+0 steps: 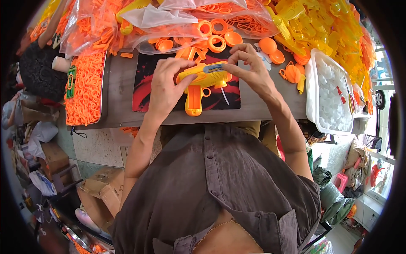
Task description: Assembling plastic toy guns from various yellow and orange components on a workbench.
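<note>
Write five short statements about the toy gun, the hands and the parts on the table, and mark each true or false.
1. Both hands hold the yellow toy gun. True: the left hand grips its rear and the right hand pinches near its front.
2. The toy gun's grip is blue. False: the grip is orange.
3. A white bin of pale parts sits to the person's right. True.
4. The gun is held over a plain green mat. False: the mat is black and red.
5. The pile of rings to the left is white. False: they are orange.
</note>
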`<state>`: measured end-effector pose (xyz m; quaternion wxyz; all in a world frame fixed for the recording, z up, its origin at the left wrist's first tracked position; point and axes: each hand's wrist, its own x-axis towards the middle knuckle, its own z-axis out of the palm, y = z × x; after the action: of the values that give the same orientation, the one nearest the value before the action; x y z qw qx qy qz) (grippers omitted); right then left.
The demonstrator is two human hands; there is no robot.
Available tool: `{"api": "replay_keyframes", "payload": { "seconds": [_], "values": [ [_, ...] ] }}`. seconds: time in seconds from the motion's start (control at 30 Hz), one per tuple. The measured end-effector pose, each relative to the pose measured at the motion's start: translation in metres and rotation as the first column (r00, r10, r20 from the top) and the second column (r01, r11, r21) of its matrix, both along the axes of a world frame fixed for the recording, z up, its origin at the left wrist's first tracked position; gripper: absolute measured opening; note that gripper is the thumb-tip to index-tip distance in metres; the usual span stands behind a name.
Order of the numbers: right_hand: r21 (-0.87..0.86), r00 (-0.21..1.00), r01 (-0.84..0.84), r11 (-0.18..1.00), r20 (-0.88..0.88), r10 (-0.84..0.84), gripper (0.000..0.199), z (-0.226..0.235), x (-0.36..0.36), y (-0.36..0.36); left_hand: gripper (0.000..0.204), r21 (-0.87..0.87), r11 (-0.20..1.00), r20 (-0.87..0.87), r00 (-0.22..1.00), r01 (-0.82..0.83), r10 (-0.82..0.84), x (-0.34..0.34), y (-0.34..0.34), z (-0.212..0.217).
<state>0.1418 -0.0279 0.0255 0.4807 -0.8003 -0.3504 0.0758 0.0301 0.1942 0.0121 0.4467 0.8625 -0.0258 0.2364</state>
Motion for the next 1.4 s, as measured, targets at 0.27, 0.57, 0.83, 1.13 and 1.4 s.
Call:
{"api": "replay_keyframes", "payload": {
  "seconds": [0.27, 0.57, 0.83, 1.13, 1.4],
  "values": [
    [-0.074, 0.957, 0.077, 0.994, -0.274, -0.095, 0.030, -0.017, 0.011, -0.012, 0.028, 0.266, 0.964, -0.003, 1.000, -0.005, 0.006, -0.014, 0.008, -0.022],
    [-0.110, 0.981, -0.034, 0.993, -0.192, 0.013, 0.029, -0.030, 0.004, 0.025, 0.023, 0.218, 0.976, -0.036, 0.999, -0.028, 0.037, -0.013, 0.004, -0.022],
    [-0.138, 0.959, -0.163, 0.977, 0.211, 0.190, 0.027, -0.024, 0.001, 0.023, 0.024, 0.081, 0.995, -0.058, 0.997, -0.055, 0.060, -0.017, 0.003, -0.030],
    [-0.309, 0.726, -0.338, 0.889, 0.515, 0.455, 0.043, -0.023, -0.023, 0.033, 0.025, -0.015, 0.999, -0.054, 0.997, -0.047, 0.046, -0.017, 0.003, -0.036],
    [-0.255, 0.922, -0.343, 0.904, -0.274, 0.272, 0.052, -0.027, 0.021, 0.044, 0.024, -0.087, 0.994, -0.058, 0.997, -0.058, 0.053, -0.018, 0.000, -0.036]
  ]
}}
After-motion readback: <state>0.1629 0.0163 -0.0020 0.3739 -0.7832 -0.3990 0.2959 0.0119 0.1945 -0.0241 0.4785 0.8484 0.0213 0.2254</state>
